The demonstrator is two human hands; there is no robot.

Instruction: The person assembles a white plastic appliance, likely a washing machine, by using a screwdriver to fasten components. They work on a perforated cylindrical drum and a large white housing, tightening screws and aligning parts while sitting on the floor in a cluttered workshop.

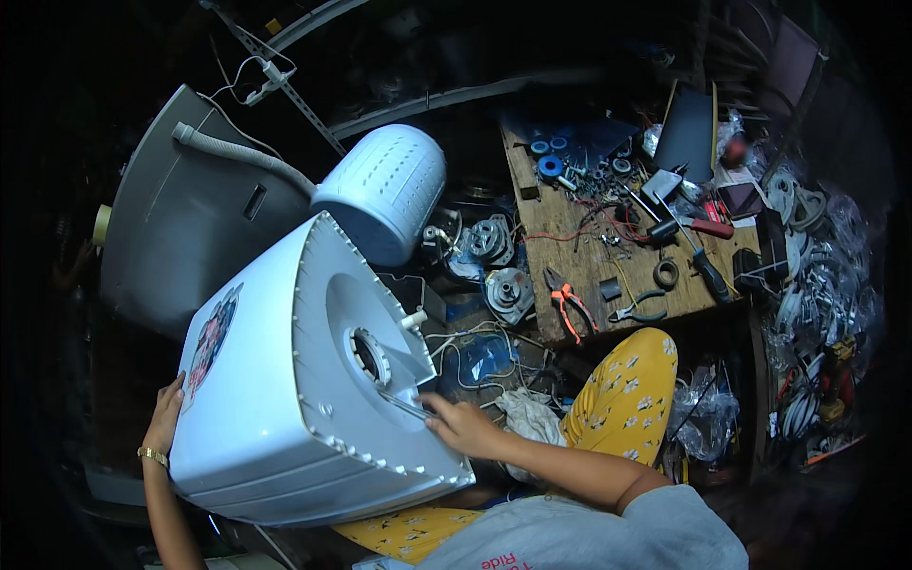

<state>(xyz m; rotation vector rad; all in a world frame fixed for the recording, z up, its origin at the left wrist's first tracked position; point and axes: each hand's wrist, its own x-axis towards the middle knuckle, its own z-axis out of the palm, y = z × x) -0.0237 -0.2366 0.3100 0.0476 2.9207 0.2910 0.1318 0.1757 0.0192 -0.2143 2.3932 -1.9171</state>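
Note:
A large white plastic washing-machine tub (256,380) lies tilted on its side across my lap. Its base, with a notched rim and a round hole (369,357), faces right. My left hand (165,418) rests with straightened fingers against the tub's left side. With closed fingers, my right hand (464,426) grips a thin metal rod-like tool (407,407); its tip lies at the base just below the hole. The exact kind of tool cannot be made out. A short white pipe stub (413,320) sticks out of the base near the hole.
Behind the tub stand a perforated white drum (388,185) and a grey casing (180,228) with a hose. Right of me, a wooden bench (560,256) carries orange-handled pliers (570,306), screwdrivers and loose parts. Motors (508,293), wires and a rag (532,418) lie between.

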